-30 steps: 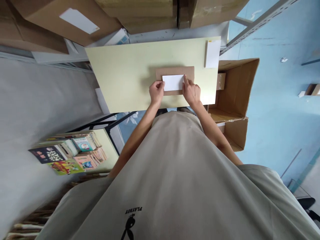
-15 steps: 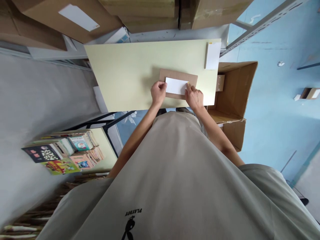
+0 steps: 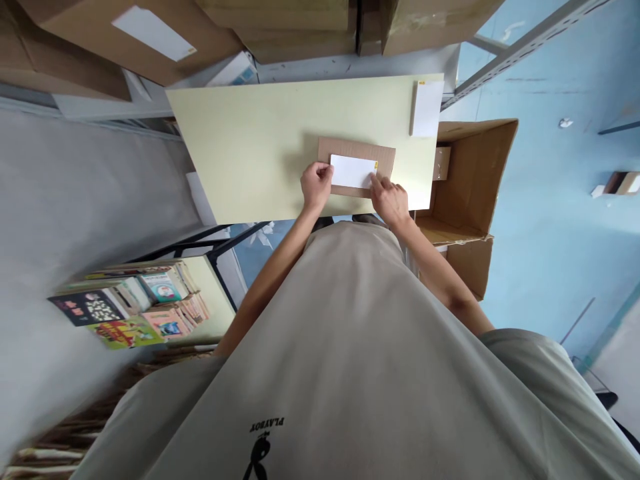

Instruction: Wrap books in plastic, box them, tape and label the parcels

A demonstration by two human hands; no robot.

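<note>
A white label with a small yellow mark at its upper right corner lies over a flat brown cardboard box, whose rim shows around it. My left hand pinches the label's left edge between thumb and index finger. At the label's lower right corner, my right hand has its fingers curled, with thumb and index finger closed on the edge. The pale yellow table supports the box close to my body.
At the table's far right corner lies a stack of white labels. An open carton stands right of the table. Large cardboard boxes line the shelf beyond. Books are piled on a lower surface at left.
My right fingers have slid down the label's right edge, from near the yellow mark to the lower corner, uncovering the mark. My left hand keeps its place.
</note>
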